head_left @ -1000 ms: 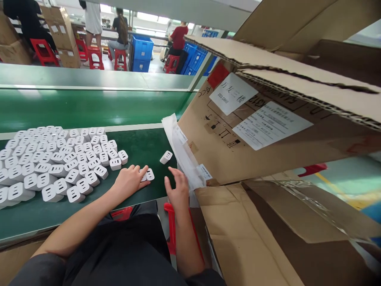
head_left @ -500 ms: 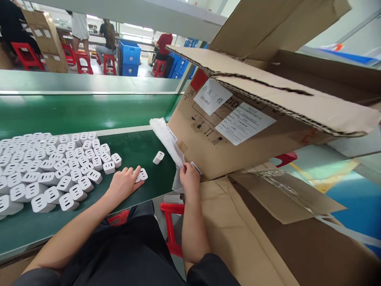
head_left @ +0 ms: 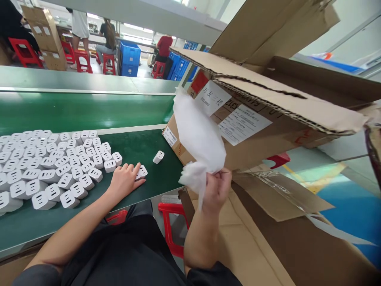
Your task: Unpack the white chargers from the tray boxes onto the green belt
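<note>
My left hand [head_left: 126,178] rests low over the green table, its fingers curled against a white USB charger [head_left: 143,171] with slots in its face. Part of that charger is hidden by the fingers; whether a second one lies under them I cannot tell. Pinched in my right hand [head_left: 216,190] is a thin white foam sheet [head_left: 199,131], lifted in front of the cardboard box and crumpled near the grip. A single white charger [head_left: 158,157] lies apart, between my left hand and the box. Many more chargers [head_left: 64,171] stand closely packed to the left.
A large open cardboard box [head_left: 238,155] leans at the right of the green table [head_left: 131,145], with another open carton [head_left: 253,238] below it. A red stool [head_left: 168,226] stands beneath. Blue crates [head_left: 130,57] and several seated or standing people are beyond the bench.
My right hand has moved right and pulled the foam sheet up off the table's edge, across the box front, uncovering a label on the box. My left hand stays nearly in place.
</note>
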Available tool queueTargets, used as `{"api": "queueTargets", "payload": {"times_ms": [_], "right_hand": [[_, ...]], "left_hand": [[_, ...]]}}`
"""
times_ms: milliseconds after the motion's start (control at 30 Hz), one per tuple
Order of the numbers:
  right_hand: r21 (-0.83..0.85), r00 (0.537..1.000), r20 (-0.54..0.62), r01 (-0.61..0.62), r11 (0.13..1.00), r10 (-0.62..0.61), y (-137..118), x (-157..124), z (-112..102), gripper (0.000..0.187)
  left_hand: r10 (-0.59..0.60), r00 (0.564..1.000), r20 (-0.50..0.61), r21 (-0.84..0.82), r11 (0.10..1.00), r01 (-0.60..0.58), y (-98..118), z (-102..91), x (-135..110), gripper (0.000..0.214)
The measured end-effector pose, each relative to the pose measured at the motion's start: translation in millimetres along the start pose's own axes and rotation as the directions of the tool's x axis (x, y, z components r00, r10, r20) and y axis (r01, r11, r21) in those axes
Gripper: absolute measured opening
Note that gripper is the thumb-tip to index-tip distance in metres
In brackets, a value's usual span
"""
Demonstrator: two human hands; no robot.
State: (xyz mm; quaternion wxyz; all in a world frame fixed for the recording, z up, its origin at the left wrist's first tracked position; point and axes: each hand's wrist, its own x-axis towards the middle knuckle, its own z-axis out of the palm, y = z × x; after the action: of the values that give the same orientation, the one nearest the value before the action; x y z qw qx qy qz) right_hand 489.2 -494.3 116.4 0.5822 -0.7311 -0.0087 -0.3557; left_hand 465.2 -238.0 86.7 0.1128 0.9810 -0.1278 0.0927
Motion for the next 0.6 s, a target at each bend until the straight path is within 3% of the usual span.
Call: {"api": "queueTargets", "payload": {"times_ms": [67,133,167,233,300,333,367,433,533,600], "right_hand": [[0.077,0.988,0.146,0.030,0.997,-0.041,-16.9,-19.2,1.6,0.025],[0.176,0.905,0.417,0.005,0.984,-0.079,-31.8,-42.0,10.5,0.022],[0.211,0.819,0.564,-0.019,0.977,-0.106,-38.7,-53.4,18.5,0.020],[0.235,0.578,0.799,-0.048,0.971,-0.165,-52.1,-75.4,40.7,0.020],[0.253,0.340,0.912,-0.025,0.967,-0.230,-65.6,-97.3,67.8,0.030],[0.277,0.240,0.934,-0.012,0.961,-0.266,-72.3,-109.1,81.3,0.034],[0.316,0.149,0.939,-0.013,0.949,-0.310,-78.7,-121.9,93.9,0.035],[0.404,-0.045,0.912,-0.076,0.912,-0.407,-90.1,-151.8,114.4,0.034],[0.427,-0.378,0.780,-0.259,0.866,-0.498,-102.2,-207.1,132.4,0.033],[0.361,-0.557,0.654,-0.366,0.858,-0.512,-107.9,-248.7,137.9,0.034]], "left_hand": [[0.028,0.988,-0.150,-0.221,0.973,-0.061,-1.0,-11.8,-5.0,0.064],[0.019,0.958,-0.288,-0.543,0.821,-0.179,-4.8,-29.5,-17.5,0.078],[-0.006,0.951,-0.310,-0.697,0.681,-0.223,-7.9,-39.4,-27.1,0.086],[-0.095,0.965,-0.246,-0.903,0.383,-0.193,-15.9,-57.4,-52.3,0.088],[-0.261,0.959,-0.106,-0.983,0.170,-0.062,-24.8,-69.0,-84.6,0.070],[-0.379,0.924,-0.048,-0.995,0.096,-0.013,-28.9,-71.9,-103.2,0.059],[-0.502,0.865,-0.011,-0.999,0.035,0.008,-32.3,-73.2,-123.7,0.050],[-0.714,0.700,0.010,-0.999,-0.030,-0.015,-35.8,-73.4,-170.4,0.038],[-0.920,0.391,-0.013,-0.999,0.026,0.029,-26.4,-75.9,-254.9,0.029],[-0.982,0.185,-0.029,-0.988,0.056,0.142,-7.9,-81.4,-316.1,0.027]]}}
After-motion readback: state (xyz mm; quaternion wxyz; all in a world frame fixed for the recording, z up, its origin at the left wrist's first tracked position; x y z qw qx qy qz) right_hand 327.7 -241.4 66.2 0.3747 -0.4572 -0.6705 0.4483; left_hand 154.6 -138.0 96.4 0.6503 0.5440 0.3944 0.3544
